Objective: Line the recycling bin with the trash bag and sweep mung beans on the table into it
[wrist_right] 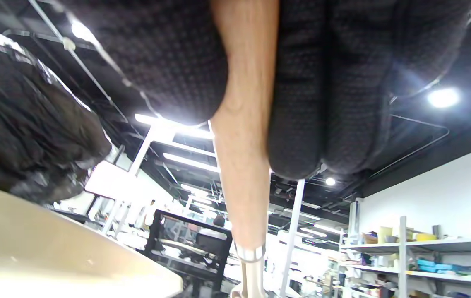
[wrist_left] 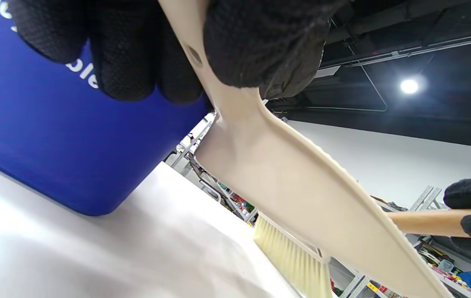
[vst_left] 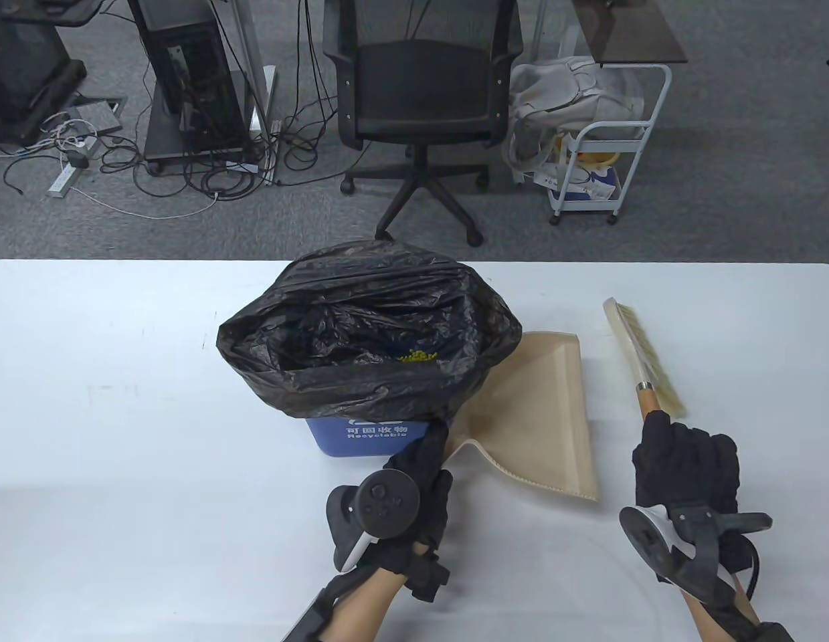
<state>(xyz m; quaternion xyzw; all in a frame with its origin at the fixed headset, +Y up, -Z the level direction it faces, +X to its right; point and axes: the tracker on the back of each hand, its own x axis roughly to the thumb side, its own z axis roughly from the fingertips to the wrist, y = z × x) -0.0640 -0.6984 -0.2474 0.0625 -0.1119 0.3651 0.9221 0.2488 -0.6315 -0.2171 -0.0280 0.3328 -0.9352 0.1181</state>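
Note:
A blue recycling bin (vst_left: pixel 360 438) stands mid-table, lined with a black trash bag (vst_left: pixel 367 328) whose rim folds over the outside. Yellow-green mung beans (vst_left: pixel 419 357) lie inside the bag. A beige dustpan (vst_left: pixel 544 421) lies flat just right of the bin. My left hand (vst_left: pixel 421 468) grips its handle (wrist_left: pixel 202 62) close against the bin's blue wall (wrist_left: pixel 53 136). My right hand (vst_left: pixel 682 461) grips the wooden handle (wrist_right: pixel 243 165) of a hand brush (vst_left: pixel 645 354), which lies on the table right of the dustpan, bristles (wrist_left: pixel 289 256) facing right.
The white table (vst_left: pixel 120 401) spreads wide to the left of the bin. Beyond its far edge stand an office chair (vst_left: pixel 421 93), a white trolley (vst_left: pixel 601 160) and cables on the floor.

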